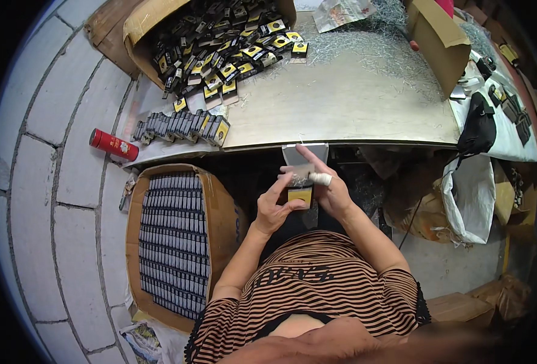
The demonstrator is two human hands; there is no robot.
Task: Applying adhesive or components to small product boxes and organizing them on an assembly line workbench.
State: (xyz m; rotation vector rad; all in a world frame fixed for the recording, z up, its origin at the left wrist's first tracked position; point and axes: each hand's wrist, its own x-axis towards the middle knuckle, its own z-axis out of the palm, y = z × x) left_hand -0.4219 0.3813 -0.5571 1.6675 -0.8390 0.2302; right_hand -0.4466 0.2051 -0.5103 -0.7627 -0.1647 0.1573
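Observation:
A small yellow-and-black cardboard box (299,196) is held between my two hands in front of my body. Its pale top flap stands up, blurred, and thin silvery pins or nails show near the opening. My left hand (273,209) grips the box from the left, thumb along its yellow face and fingers up by the flap. From the right, my right hand (336,193) lies against the box. Its index finger stretches toward the table edge, and white tape wraps another finger beside the flap. Some right-hand fingers are hidden behind the box.
A tipped carton (136,36) spills many small boxes onto the table (341,115). Loose pins lie at the back. A row of filled boxes (180,125) stands near a red can (114,144). A carton packed with boxes (220,206) sits at my left, a white sack (472,200) right.

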